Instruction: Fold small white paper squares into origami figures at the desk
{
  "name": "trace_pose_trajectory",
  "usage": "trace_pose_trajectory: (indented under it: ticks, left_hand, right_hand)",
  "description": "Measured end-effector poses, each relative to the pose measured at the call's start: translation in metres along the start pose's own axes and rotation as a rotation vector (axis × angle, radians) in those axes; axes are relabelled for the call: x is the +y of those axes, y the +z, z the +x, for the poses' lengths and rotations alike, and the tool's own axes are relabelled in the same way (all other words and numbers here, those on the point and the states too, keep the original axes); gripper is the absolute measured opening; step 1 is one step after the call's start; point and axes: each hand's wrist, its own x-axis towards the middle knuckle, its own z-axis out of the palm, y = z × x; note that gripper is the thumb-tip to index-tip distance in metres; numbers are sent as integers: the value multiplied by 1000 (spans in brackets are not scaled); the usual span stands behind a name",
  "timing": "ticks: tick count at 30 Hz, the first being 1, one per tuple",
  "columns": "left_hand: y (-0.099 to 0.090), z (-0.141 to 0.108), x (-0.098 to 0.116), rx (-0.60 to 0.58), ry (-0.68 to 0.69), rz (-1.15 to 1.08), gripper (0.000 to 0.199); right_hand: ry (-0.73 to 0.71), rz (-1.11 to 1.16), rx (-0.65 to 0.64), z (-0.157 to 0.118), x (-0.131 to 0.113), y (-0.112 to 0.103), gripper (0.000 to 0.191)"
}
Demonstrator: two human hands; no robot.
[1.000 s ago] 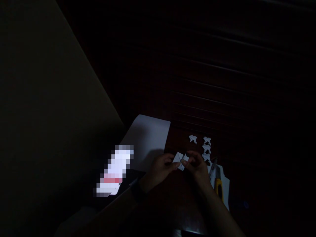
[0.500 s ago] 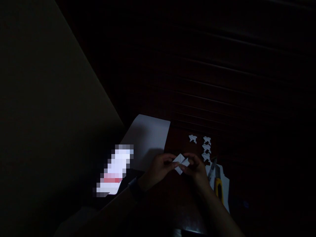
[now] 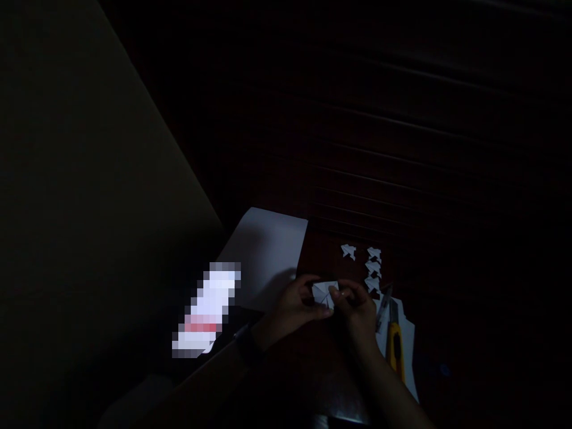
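A small folded white paper (image 3: 324, 293) is held between my two hands above the dark table. My left hand (image 3: 292, 305) grips its left side and lower corner, with the thumb along the bottom. On the right side, my right hand (image 3: 356, 305) pinches it, the thumb pressing on its front face. Beyond the hands lie small folded paper figures: one alone (image 3: 348, 251) and several in a column (image 3: 373, 269) to its right.
A large white sheet (image 3: 272, 250) lies at the back left. Nearer on the left is a lit, pixelated screen (image 3: 208, 310). Right of my right hand, a yellow cutter (image 3: 395, 345) and a pen-like tool (image 3: 384, 307) rest on white papers (image 3: 409, 339).
The folded paper has turned from a diamond position to a squarer one. My left thumb has moved down to its lower edge, and my right thumb has shifted up onto its face.
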Motion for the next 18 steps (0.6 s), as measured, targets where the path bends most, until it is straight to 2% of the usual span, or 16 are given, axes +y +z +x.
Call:
trace_pose_trajectory:
  ticks: [5, 7, 14, 18]
  left_hand:
    - [1, 2, -6, 145, 37, 105, 47]
    - [-1, 3, -4, 166, 35, 110, 44]
    - [-10, 3, 10, 113, -12, 61, 35]
    - [-9, 1, 8, 72, -8, 110, 35]
  right_hand:
    - [37, 27, -50, -7, 5, 5, 31]
    - [24, 4, -80, -5, 6, 3, 29]
    - [-57, -58, -186, 1, -5, -1, 44]
    - [-49, -119, -245, 3, -8, -4, 34]
